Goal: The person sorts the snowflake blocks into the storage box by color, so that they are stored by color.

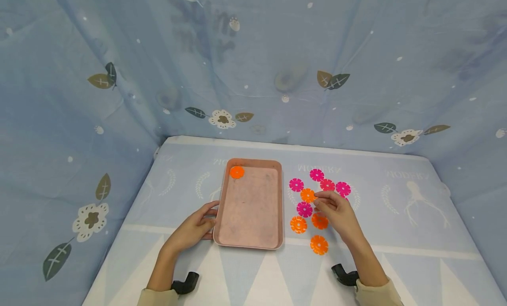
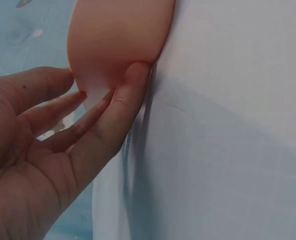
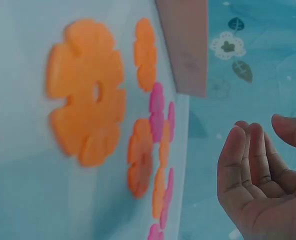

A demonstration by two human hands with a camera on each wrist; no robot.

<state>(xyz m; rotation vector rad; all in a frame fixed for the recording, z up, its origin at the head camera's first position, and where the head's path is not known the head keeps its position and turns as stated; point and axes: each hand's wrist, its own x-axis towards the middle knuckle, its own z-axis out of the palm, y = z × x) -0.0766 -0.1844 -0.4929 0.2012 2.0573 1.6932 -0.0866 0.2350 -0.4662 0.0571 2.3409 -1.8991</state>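
Observation:
A flat pink tray (image 1: 249,243) lies on the cloth, with one orange flower-shaped disc (image 1: 237,172) in its far left corner. My left hand (image 1: 194,226) rests its fingertips against the tray's left outer wall; in the left wrist view the fingers (image 2: 133,92) touch the tray's rounded corner (image 2: 120,30). To the right of the tray, my right hand (image 1: 336,211) hovers over several loose orange and pink notched discs. Its fingertips overlap the edge of an orange disc (image 1: 307,195). In the right wrist view the thumb stands apart from the bent fingers (image 3: 232,155), with nothing between them.
Pink discs (image 1: 317,175) lie toward the back of the group, and an orange disc (image 1: 319,245) lies nearest the front. A patterned cloth (image 1: 416,235) covers the table. Blue curtains (image 1: 253,68) rise behind and at both sides. Black curved pieces (image 1: 186,283) sit by the wrists.

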